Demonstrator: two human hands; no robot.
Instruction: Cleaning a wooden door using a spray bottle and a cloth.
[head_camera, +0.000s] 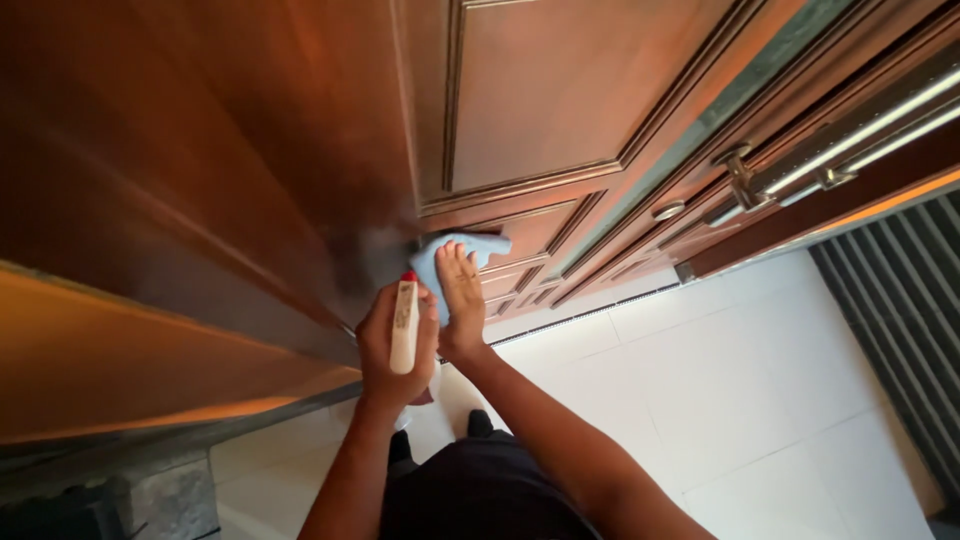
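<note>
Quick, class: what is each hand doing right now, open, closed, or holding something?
Left hand: closed around a white spray bottle.
Right hand: open, fingers flat, pressing a light blue cloth against the wooden door.

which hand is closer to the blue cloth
Right. The right hand lies flat on the blue cloth, pressing it against the wooden door. The left hand is just below and beside it, off the cloth, gripping a white spray bottle.

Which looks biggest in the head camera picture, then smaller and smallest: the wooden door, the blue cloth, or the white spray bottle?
1. Wooden door, by far the largest.
2. Blue cloth and white spray bottle look about alike. The right hand covers part of the cloth, and the left hand holds the bottle closer to the camera, so I won't rank them.
</note>
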